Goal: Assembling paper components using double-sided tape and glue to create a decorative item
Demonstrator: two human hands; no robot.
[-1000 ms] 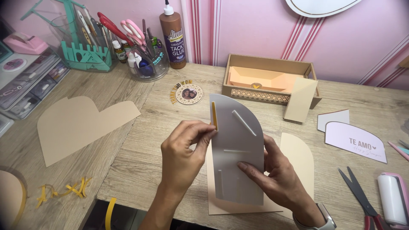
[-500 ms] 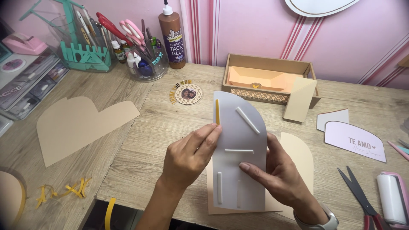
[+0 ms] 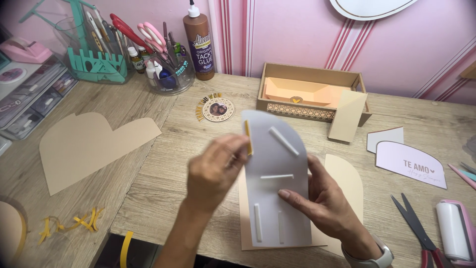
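Note:
A pale grey card panel with a rounded top corner stands tilted over a beige card sheet near the table's front edge. Several white foam strips are stuck on the panel, and a yellow strip runs along its upper left edge. My left hand pinches that left edge at the yellow strip. My right hand holds the panel's right edge, with fingers laid across its face.
A cardboard box with peach paper stands behind. A brown glue bottle, a cup of scissors and a teal organiser line the wall. Scissors and a tape roller lie right. A beige cutout lies left, with yellow scraps.
The panel has swung from turned edge-on to facing me flatter. My left hand's fingers have shifted up along its left edge to the yellow strip.

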